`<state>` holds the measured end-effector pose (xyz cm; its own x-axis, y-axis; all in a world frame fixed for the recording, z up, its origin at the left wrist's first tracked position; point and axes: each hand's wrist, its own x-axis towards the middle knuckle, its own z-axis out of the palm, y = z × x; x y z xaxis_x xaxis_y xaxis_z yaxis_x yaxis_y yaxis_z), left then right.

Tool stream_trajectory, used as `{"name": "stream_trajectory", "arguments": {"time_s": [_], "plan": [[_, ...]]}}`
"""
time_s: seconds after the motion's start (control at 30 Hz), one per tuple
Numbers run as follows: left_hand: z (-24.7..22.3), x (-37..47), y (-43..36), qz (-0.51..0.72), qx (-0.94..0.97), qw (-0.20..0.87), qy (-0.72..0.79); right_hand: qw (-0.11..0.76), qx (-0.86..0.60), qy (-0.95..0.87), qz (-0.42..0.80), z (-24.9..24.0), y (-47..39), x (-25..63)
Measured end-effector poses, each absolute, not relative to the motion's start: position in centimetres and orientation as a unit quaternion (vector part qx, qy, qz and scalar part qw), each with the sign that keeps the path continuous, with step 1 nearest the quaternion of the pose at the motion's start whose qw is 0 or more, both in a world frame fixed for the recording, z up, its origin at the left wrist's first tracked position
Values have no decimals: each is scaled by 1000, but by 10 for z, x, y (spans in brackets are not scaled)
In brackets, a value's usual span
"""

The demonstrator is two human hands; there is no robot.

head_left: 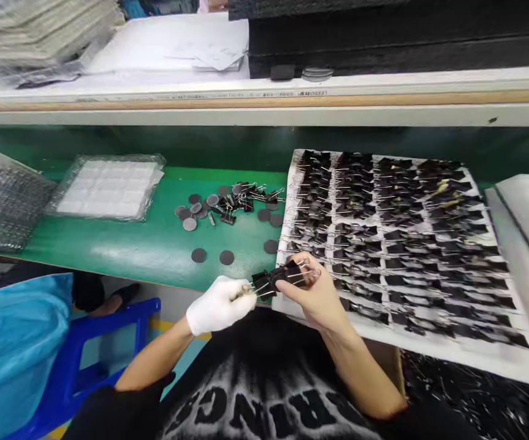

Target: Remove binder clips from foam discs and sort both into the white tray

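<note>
grip: gloved left hand [222, 304] and bare right hand [316, 293] clutch black clips [261, 282]
green tabletop [109, 247]: dark discs [226, 257] scattered
floor [169, 300]: blue stool [69, 351] stands

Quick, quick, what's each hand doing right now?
Left hand: closed, gloved, holding one end of the black clips.
Right hand: closed, bare, holding the other end of the clips.

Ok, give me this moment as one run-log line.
left hand: gloved, gripping clips | right hand: bare, gripping clips | discs: loose on green table | board: at right, under clip rows
</note>
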<state>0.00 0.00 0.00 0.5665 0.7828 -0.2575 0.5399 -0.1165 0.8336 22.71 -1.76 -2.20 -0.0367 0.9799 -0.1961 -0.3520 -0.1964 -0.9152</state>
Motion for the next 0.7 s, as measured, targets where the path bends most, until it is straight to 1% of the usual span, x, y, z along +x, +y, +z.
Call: {"name": "stream_trajectory", "arguments": {"time_s": [0.27, 0.33, 0.4, 0.47, 0.5, 0.6, 0.67, 0.7], "plan": [[4, 4, 0, 103, 751, 474, 449, 525, -460, -362, 618, -22, -20, 229], [6, 5, 2, 104, 720, 544, 419, 533, -436, -384, 615, -23, -21, 231], [7, 7, 5, 96, 643, 658, 380, 553, -381, -440, 596, -23, -23, 235], [7, 11, 6, 69, 571, 739, 352, 566, -324, -527, 546, -23, -26, 240], [8, 14, 7, 58, 555, 753, 348, 566, -312, -566, 511, -24, -30, 244], [9, 21, 8, 64, 578, 734, 350, 555, -349, -628, 419, -28, -47, 260], [9, 25, 7, 91, 627, 674, 381, 559, -398, -634, 358, -34, -64, 273], [8, 27, 7, 102, 667, 622, 397, 566, -419, -634, 320, -37, -72, 279]]}}
